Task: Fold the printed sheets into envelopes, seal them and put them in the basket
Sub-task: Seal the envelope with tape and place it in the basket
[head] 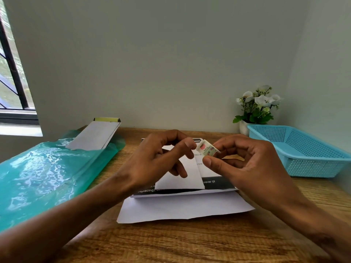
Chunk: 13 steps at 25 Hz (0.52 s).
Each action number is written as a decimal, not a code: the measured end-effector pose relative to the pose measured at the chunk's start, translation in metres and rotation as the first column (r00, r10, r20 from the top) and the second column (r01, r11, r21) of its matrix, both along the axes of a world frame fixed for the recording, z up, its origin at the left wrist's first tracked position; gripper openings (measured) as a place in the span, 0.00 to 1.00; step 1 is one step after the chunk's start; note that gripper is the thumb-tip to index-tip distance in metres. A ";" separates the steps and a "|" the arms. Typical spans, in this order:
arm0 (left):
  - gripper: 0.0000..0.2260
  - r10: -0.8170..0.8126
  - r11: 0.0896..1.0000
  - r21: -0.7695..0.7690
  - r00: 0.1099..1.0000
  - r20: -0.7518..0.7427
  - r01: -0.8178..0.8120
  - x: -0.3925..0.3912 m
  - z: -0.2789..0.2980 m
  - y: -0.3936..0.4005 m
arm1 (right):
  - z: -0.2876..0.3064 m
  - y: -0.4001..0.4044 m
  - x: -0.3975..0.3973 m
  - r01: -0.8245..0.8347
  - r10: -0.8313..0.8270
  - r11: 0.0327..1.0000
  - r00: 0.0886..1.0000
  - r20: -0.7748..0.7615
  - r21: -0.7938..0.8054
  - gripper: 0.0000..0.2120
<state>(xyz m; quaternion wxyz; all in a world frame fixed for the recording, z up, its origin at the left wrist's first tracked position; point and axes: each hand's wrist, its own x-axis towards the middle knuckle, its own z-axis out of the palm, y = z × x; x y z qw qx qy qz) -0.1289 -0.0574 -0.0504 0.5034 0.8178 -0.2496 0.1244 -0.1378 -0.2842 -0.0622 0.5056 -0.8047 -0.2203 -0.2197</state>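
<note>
On the wooden desk (190, 242), printed sheets (182, 204) reading "cover (if replacing)" lie under a folded envelope (180, 175), the blue basket (303, 149) well right. Above, the right hand (252, 164) pinches a small sticker (206, 149); the left hand's (153, 158) curled fingers touch it.

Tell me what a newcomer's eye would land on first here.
First, the two hands meeting at centre: the right hand pinches a small glue stick, with the left hand at its cap, above folded printed sheets. Then the glossy green plastic bag at left and the blue basket at right.
</note>
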 end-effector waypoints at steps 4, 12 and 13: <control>0.11 0.074 0.995 0.054 0.992 0.099 -0.079 -0.001 -0.005 -0.001 | -0.001 0.000 0.000 -0.004 0.004 1.000 1.000 0.001 0.000 0.12; 0.06 0.112 0.990 0.059 0.975 0.194 -0.125 -0.001 -0.008 -0.001 | -0.005 0.002 0.001 -0.007 0.008 1.000 0.999 0.040 -0.030 0.11; 0.06 0.111 0.990 0.065 0.975 0.195 -0.126 -0.001 -0.008 -0.001 | -0.006 0.002 0.001 -0.007 0.008 1.000 0.999 0.040 -0.030 0.11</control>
